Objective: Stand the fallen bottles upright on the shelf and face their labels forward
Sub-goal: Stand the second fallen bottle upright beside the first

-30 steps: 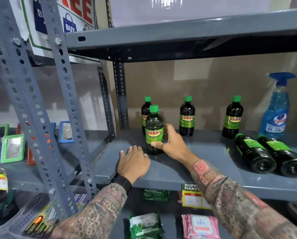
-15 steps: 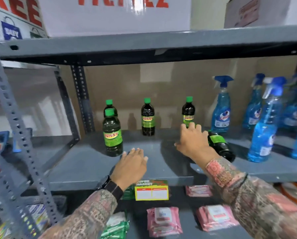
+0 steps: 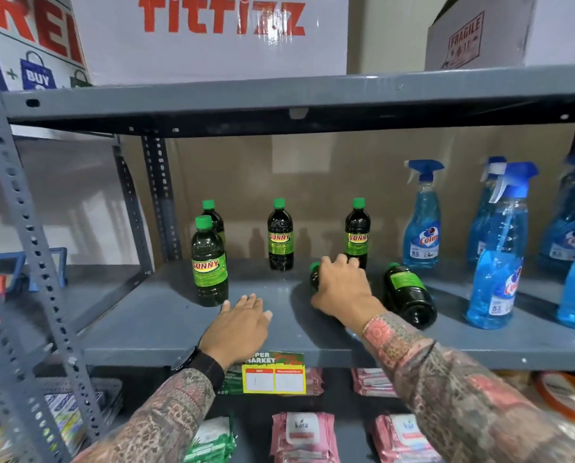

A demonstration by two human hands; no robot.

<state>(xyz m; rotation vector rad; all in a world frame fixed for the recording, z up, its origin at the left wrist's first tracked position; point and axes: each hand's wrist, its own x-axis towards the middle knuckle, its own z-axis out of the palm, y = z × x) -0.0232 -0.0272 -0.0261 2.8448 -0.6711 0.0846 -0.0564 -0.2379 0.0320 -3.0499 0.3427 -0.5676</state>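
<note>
**Grey shelf: one fallen bottle is now gripped, one is left lying**

Grey steel forms the shelf [image 3: 152, 324] on which four dark bottles with green caps are stood upright: a front-left bottle [image 3: 209, 262], one directly behind it [image 3: 215, 217], a middle bottle [image 3: 280, 236] and a right bottle [image 3: 357, 230]. Compared with half a second ago, the right hand [image 3: 343, 290] is seen lower and closed over the nearer fallen bottle [image 3: 314, 279], of which only the cap end is visible. The second fallen bottle [image 3: 408, 295] is left lying just beside it, base toward the front edge. The left hand [image 3: 241, 325] is kept flat, fingers spread, near the shelf's front lip. Open room is left between the front-left bottle and the gripped one; to the right, space is bounded by blue spray bottles [image 3: 496, 262].
</note>
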